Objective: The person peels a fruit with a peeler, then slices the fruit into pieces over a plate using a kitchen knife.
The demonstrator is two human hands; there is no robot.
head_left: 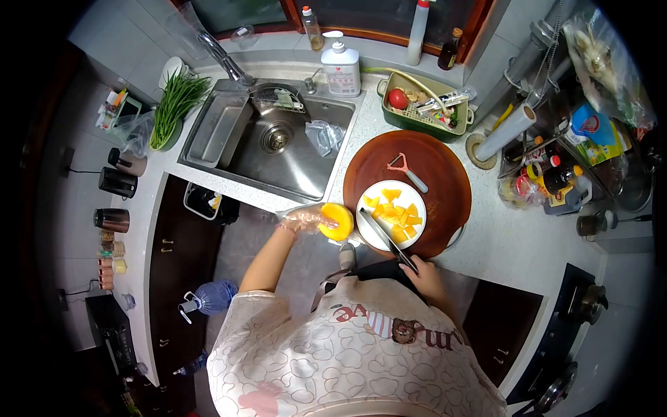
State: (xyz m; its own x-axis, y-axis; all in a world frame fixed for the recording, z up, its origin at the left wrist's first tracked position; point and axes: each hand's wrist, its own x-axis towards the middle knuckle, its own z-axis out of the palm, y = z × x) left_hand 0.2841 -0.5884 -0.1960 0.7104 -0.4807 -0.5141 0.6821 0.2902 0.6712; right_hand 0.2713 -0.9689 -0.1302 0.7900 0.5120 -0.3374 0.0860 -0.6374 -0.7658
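Observation:
My left hand [306, 219], in a clear plastic glove, holds a peeled yellow-orange mango [336, 222] beside the counter's front edge, just left of a plate. In my right hand [422, 274] is the black handle of a knife [383, 231], its blade lying over the plate's lower left part. The white plate [371, 240] bears several cut yellow-orange chunks [399, 214] and rests on a round brown cutting board [450, 174]. A red-handled peeler [408, 172] lies on the board behind the plate.
A steel sink [306, 167] is at the back left, with a plastic bag [324, 137] inside. Behind the board stand a soap bottle [342, 71] and a green basket [399, 119] of food. Bottles [556, 177] crowd the right side; green stalks [172, 111] lie left of the sink.

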